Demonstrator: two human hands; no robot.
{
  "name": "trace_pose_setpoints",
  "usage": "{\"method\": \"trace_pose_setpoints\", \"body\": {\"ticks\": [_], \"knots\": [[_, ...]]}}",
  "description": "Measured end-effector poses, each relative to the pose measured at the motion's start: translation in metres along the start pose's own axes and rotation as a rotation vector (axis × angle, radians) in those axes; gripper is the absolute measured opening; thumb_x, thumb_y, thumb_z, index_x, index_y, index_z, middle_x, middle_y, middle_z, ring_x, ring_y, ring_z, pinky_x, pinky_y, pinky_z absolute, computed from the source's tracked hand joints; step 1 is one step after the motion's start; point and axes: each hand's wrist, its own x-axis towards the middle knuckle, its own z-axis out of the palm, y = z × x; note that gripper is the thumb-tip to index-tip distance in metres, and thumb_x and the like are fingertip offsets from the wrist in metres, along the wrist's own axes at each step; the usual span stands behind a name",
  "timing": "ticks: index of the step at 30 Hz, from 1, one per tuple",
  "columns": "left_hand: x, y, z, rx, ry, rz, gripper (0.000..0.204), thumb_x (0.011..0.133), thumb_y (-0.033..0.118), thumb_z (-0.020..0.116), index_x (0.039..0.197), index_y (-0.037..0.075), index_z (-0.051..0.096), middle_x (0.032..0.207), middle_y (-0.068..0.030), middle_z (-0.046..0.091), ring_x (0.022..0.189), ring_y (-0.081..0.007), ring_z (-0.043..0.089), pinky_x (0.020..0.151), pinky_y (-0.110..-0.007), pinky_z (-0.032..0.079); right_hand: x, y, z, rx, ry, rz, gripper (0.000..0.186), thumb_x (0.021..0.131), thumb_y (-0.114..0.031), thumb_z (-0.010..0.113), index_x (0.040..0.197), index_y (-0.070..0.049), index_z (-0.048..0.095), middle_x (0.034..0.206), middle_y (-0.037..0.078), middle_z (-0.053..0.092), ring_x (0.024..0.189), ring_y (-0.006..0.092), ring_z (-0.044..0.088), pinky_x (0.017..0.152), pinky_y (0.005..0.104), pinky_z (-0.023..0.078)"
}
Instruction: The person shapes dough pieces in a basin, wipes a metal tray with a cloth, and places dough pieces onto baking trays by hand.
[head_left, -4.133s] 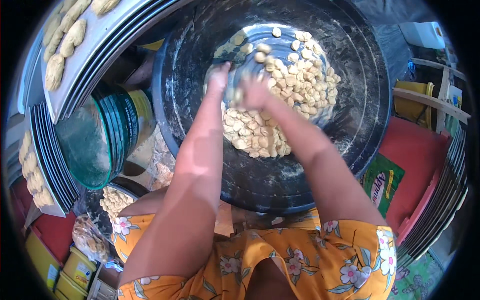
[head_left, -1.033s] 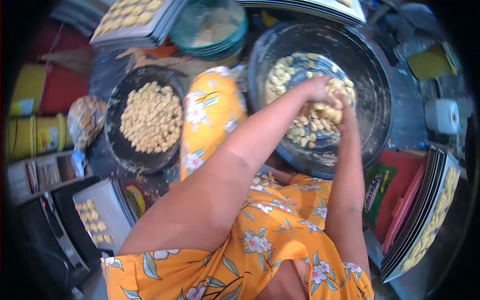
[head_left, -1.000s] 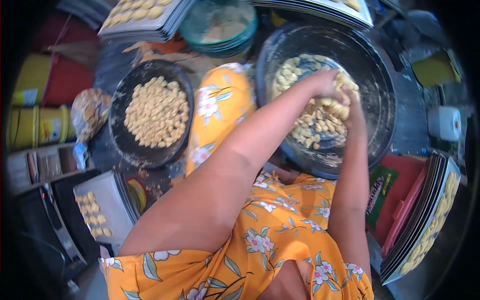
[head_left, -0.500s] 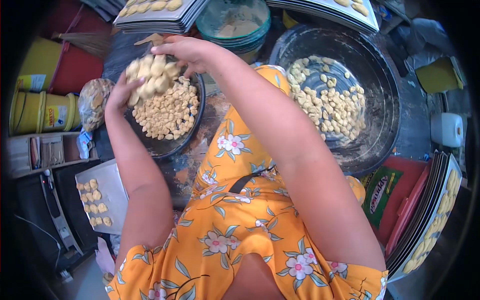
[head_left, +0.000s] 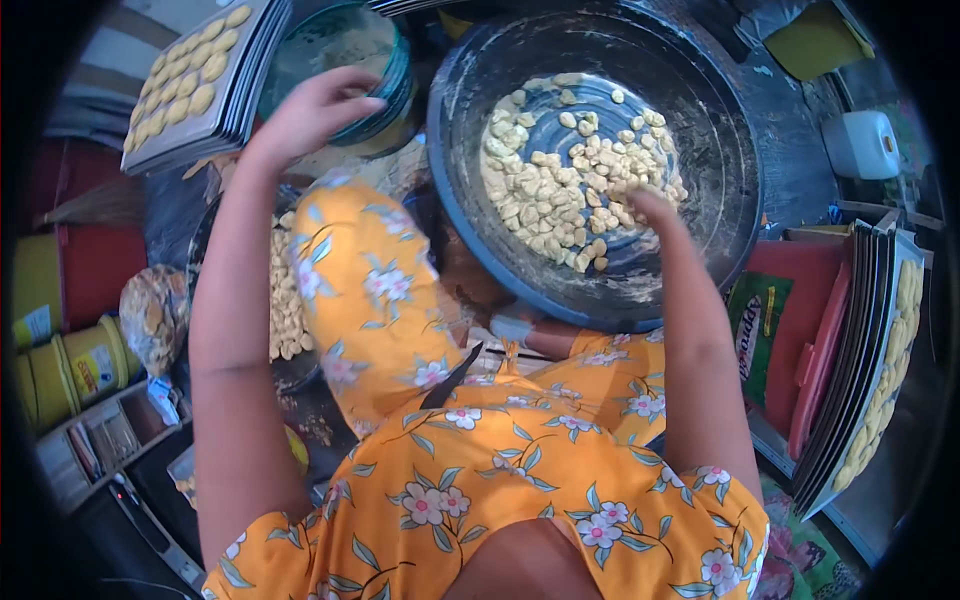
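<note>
My right hand [head_left: 648,205] reaches into a large black basin [head_left: 455,215], its fingers down among small pale dough pieces [head_left: 545,195]. Those fingertips are hidden, so what they hold, if anything, does not show. Over the teal tubs [head_left: 398,95] hangs my left hand [head_left: 320,112], its fingers apart and nothing in them. Partly behind my left forearm and knee, a smaller dark basin holds more dough pieces [head_left: 285,315].
Stacked trays [head_left: 240,100] with flattened dough stand at the far left; another tray stack [head_left: 855,350] is at the right. A red container [head_left: 805,350] stands beside it. A white jug [head_left: 860,145] is at the far right, a filled clear bag [head_left: 155,315] on the left.
The clump of dough pieces both hands held over the smaller basin has left them. My right hand has swung right into the large basin; my left is now over the tubs. The view has shifted.
</note>
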Motion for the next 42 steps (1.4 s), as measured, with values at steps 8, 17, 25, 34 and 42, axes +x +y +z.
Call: {"method": "trace_pose_setpoints", "body": {"ticks": [8, 17, 25, 34, 42], "knots": [[0.186, -0.053, 0.258, 0.753, -0.784, 0.0, 0.036, 0.076, 0.028, 0.063, 0.102, 0.002, 0.066, 0.103, -0.0167, 0.066, 0.097, -0.0302, 0.063, 0.081, -0.039, 0.048, 0.041, 0.039, 0.199, 0.092, 0.084, 0.26, 0.118, 0.063, -0.062, 0.074, 0.141, 0.007, 0.019, 0.14, 0.026, 0.034, 0.124, 0.033, 0.044, 0.099, 0.0425, 0.041], [0.144, -0.055, 0.399, 0.276, -0.93, -0.16, 0.06, 0.079, 0.041, 0.063, 0.128, 0.01, 0.051, 0.117, -0.0185, 0.06, 0.107, -0.0292, 0.057, 0.092, -0.038, 0.044, 0.116, -0.075, 0.071, -0.116, 0.006, -0.534, 0.041, 0.082, -0.041, 0.064, 0.101, -0.005, 0.065, 0.086, 0.012, 0.065, 0.085, 0.0253, 0.064, 0.07, 0.0377, 0.05], [0.174, -0.088, 0.351, -0.008, -0.381, -0.321, 0.039, 0.083, 0.036, 0.057, 0.105, 0.004, 0.064, 0.112, -0.0173, 0.063, 0.105, -0.0303, 0.058, 0.088, -0.038, 0.044, 0.058, -0.048, 0.163, -0.751, -0.073, -0.48, 0.075, 0.077, -0.059, 0.058, 0.138, -0.017, 0.041, 0.14, 0.014, 0.037, 0.131, 0.0398, 0.028, 0.105, 0.058, 0.025], [0.139, -0.06, 0.435, 0.346, -0.904, -0.368, 0.069, 0.089, 0.059, 0.043, 0.142, 0.016, 0.036, 0.154, -0.0141, 0.009, 0.14, -0.0376, 0.017, 0.113, -0.053, 0.017, 0.015, 0.082, 0.008, 0.062, -0.118, 0.254, 0.066, 0.082, -0.064, 0.053, 0.119, -0.01, 0.061, 0.115, 0.013, 0.061, 0.105, 0.0248, 0.057, 0.088, 0.0426, 0.046], [0.133, -0.102, 0.401, 0.217, -0.428, -0.534, 0.069, 0.089, 0.052, 0.049, 0.137, 0.004, 0.04, 0.138, -0.0205, 0.043, 0.125, -0.0316, 0.044, 0.102, -0.041, 0.038, -0.007, -0.018, 0.13, 0.174, -0.349, -0.044, 0.092, 0.073, -0.066, 0.062, 0.134, -0.001, 0.042, 0.132, 0.021, 0.049, 0.121, 0.0305, 0.048, 0.096, 0.0426, 0.043]]}}
